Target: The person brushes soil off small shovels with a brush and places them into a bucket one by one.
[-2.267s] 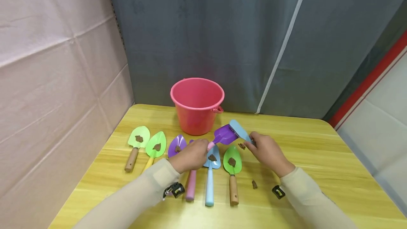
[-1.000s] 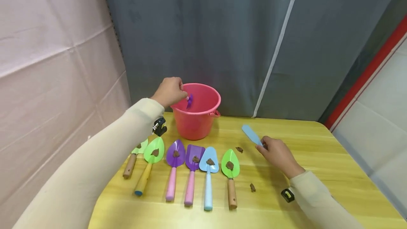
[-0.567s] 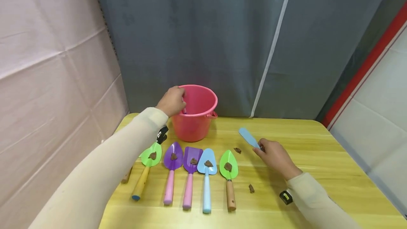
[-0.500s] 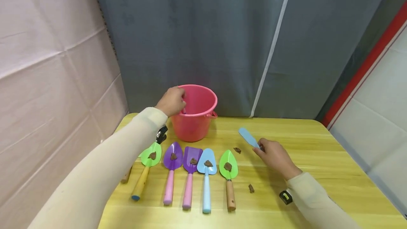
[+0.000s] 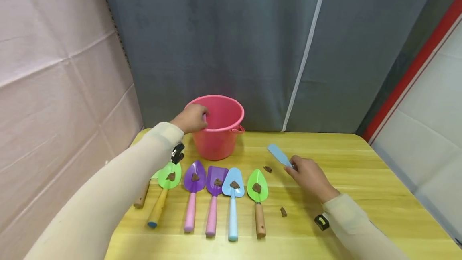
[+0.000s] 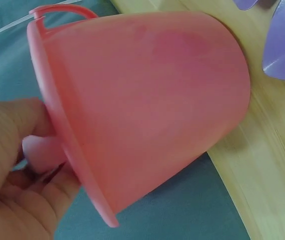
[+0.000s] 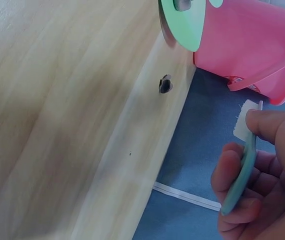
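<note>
At the bucket's near-left rim, my left hand [image 5: 191,118] grips the pink handle [image 6: 40,151] of a trowel. The purple blade seen on it earlier is hidden inside the pink bucket [image 5: 215,143]. My right hand [image 5: 311,175] holds a light blue brush [image 5: 278,154] low over the table on the right. In the right wrist view the pale bristles [image 7: 244,120] show past the thumb. Several trowels lie in a row before the bucket, among them a purple one [image 5: 191,187], a light blue one [image 5: 232,212] and a green one [image 5: 259,208], each bearing a brown crumb.
Two loose brown crumbs lie on the wooden table [image 5: 346,163]: one flake [image 5: 267,169] near the brush and one piece [image 5: 283,212] right of the green trowel. A yellow-handled trowel [image 5: 158,208] lies beneath the left forearm. A grey curtain [image 5: 216,31] hangs behind.
The left hand has carried the purple trowel from beside the brush up to the bucket and lowered it in. The right hand has drawn the brush away rightward, where it stays nearly still.
</note>
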A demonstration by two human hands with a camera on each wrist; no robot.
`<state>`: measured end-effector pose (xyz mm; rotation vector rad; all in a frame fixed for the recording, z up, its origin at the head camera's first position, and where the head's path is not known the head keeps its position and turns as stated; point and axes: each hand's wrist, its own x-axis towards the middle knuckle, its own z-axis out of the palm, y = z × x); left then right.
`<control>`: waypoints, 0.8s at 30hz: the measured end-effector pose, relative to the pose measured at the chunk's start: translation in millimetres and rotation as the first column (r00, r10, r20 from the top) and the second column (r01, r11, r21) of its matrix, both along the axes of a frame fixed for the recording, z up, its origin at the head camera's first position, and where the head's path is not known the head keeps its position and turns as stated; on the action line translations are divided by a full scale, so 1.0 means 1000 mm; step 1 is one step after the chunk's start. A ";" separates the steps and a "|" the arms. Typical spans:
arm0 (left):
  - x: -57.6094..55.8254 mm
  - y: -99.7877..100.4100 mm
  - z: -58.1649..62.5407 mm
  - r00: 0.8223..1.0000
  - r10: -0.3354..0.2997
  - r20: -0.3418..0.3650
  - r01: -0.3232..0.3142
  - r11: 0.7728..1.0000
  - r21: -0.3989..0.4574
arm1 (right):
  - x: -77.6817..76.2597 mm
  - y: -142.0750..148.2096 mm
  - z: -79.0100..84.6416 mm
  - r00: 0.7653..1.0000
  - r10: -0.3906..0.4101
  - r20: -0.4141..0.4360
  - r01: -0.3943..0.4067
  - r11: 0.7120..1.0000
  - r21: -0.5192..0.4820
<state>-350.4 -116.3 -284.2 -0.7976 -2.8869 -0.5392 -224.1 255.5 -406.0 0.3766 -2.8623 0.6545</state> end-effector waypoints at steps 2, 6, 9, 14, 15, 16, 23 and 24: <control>0.001 -0.002 0.002 1.000 -0.014 0.001 0.014 1.000 -0.011 | -0.002 -0.001 0.001 1.000 -0.002 0.000 0.002 1.000 -0.005; 0.004 -0.004 0.005 0.998 -0.036 0.045 0.038 0.998 -0.040 | -0.002 -0.002 0.003 1.000 0.006 0.003 -0.006 1.000 -0.010; 0.005 -0.004 0.007 0.996 -0.042 0.078 0.047 0.997 -0.066 | -0.003 -0.003 0.004 1.000 0.011 0.004 -0.011 1.000 -0.006; 0.007 -0.001 0.012 0.998 -0.023 0.062 0.027 0.997 -0.068 | -0.007 -0.003 0.006 1.000 0.007 -0.007 -0.007 1.000 0.003; 0.008 -0.001 0.014 0.998 -0.015 0.057 0.019 0.997 -0.070 | -0.008 -0.003 0.006 1.000 0.010 -0.010 -0.010 1.000 0.004; 0.009 0.000 0.015 0.999 -0.007 0.052 0.011 0.997 -0.071 | -0.008 -0.002 0.007 1.000 0.012 -0.010 -0.012 1.000 0.005; 0.029 0.013 0.031 0.996 -0.027 -0.083 0.026 1.000 -0.014 | -0.005 0.000 0.009 1.000 0.008 0.015 -0.008 1.000 0.000; 0.036 0.018 0.034 0.992 -0.046 -0.116 0.047 0.999 0.003 | -0.005 0.000 0.010 1.000 0.007 0.012 -0.007 1.000 -0.002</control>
